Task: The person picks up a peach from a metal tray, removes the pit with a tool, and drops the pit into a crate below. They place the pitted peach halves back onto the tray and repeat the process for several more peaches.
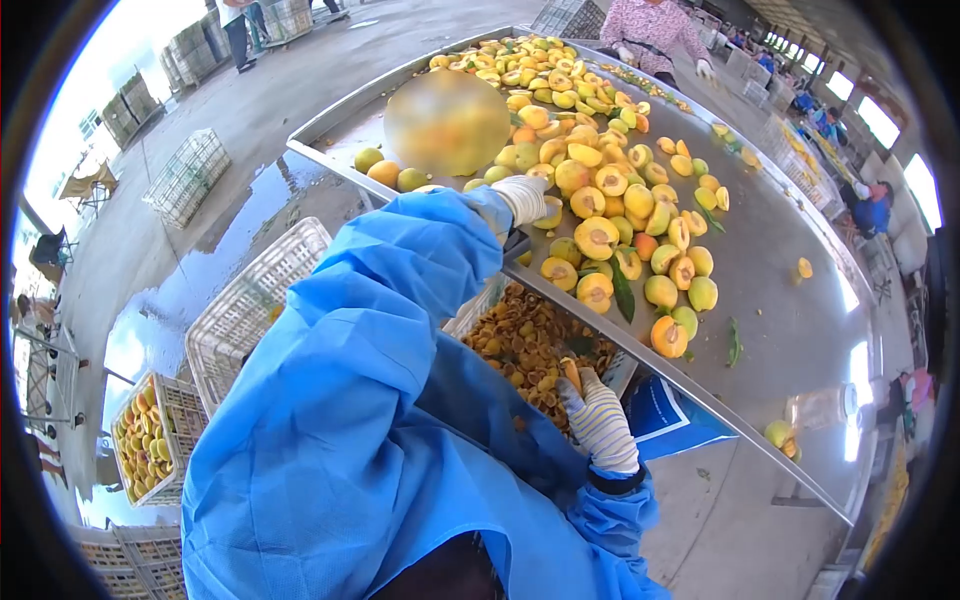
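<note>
My left hand (525,198), in a striped knit glove, is at the near edge of the metal table (780,330). Its fingers curl against a yellow peach half (548,213), partly hidden by the hand and sleeve. Lower down, my right hand (603,420), gloved the same way, pinches a slim orange-yellow piece (571,374) that looks like a peach half seen edge-on. Below it is a crate of brownish, curved fruit scraps (525,345). Cut and whole peaches (597,238) lie heaped in front of my left hand, with a green leaf (623,292) among them.
A white plastic crate (250,300) stands on the left, and another crate of peaches (160,440) sits on the floor. Across the table is a person in a pink patterned top (655,25). A blue printed box (675,415) is under the table edge. Puddles wet the floor.
</note>
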Demonstrator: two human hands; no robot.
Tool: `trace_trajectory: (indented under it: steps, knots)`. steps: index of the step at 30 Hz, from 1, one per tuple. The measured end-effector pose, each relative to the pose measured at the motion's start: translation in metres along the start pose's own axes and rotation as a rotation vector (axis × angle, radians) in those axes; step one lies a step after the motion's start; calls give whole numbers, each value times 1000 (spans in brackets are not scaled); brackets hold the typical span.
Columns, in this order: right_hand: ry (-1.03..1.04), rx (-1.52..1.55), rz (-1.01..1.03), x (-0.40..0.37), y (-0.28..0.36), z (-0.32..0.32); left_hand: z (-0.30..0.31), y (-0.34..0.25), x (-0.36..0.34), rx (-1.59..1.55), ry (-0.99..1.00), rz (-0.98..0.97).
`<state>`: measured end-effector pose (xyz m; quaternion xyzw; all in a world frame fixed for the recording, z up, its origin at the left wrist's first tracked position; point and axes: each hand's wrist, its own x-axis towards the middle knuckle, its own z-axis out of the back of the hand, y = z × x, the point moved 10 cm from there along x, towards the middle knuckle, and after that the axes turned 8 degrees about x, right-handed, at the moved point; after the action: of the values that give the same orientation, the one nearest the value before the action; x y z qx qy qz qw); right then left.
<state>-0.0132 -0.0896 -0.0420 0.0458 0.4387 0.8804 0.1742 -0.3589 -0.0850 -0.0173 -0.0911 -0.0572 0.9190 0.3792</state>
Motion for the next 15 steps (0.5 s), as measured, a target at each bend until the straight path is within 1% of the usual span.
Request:
trace_trajectory:
  steps: [3,4,5,6,8,9,10,11,12,13,14,15]
  knots:
    - [19,76,-29,-2,-4,-3,-25,-21,21,2,101,-98]
    - [23,112,-45,-3,-6,-5,-21,-33,14,18,143,-124]
    - [5,95,-13,-5,2,0,-18,-41,4,28,206,-121]
    - [-1,105,-11,-7,4,2,-6,-42,-8,-29,175,-115]
    - [-4,125,15,-6,10,5,14,-33,-22,-201,-2,-37]
    - [-48,111,15,-9,13,11,20,-34,-31,-463,-111,-91]
    - [-58,104,43,-7,18,10,29,-19,-46,-711,-250,-110]
    - [-74,65,220,-8,20,7,37,-15,-68,-921,-310,-75]
    - [-95,253,66,-9,28,11,28,-9,-78,-1047,-330,-43]
    - [-109,314,-13,-3,10,6,21,-20,-96,-1324,-256,-140]
    - [-131,429,-40,-2,-2,7,28,-35,-134,-1287,-137,-135]
    - [-165,570,-33,-1,-11,10,10,-51,-159,-1511,-39,-113]
